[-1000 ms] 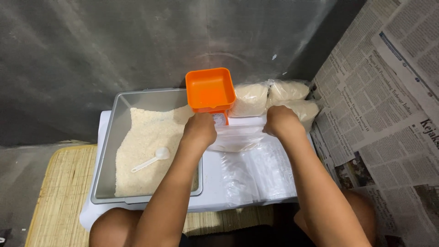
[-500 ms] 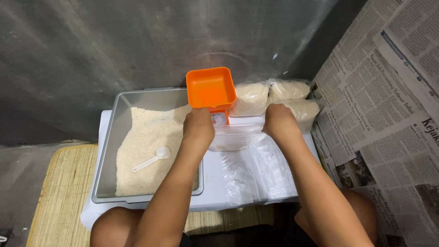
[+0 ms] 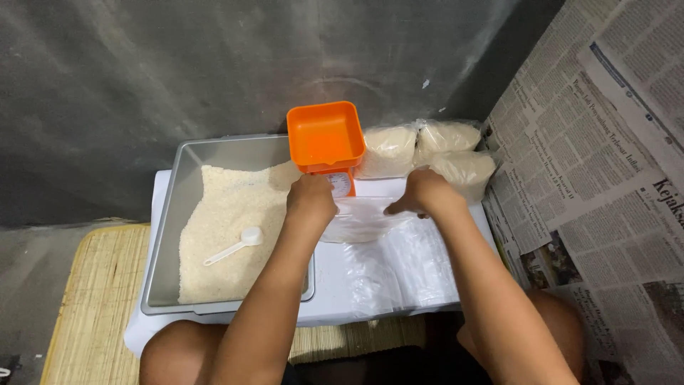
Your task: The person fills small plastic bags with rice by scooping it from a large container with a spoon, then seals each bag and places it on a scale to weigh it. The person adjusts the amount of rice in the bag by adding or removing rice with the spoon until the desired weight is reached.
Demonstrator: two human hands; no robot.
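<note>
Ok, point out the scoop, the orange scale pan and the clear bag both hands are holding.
scoop (image 3: 251, 236): head view, on its white bowl.
scale pan (image 3: 325, 137): head view, on the orange inner floor.
bag (image 3: 363, 217): head view, on the clear plastic between the two hands.

A rough dark grey concrete wall (image 3: 178, 64) is rising behind the low white table (image 3: 427, 299). Printed newspaper sheets (image 3: 598, 142) are covering the right side, and a woven straw mat (image 3: 85, 299) is lying on the floor.
</note>
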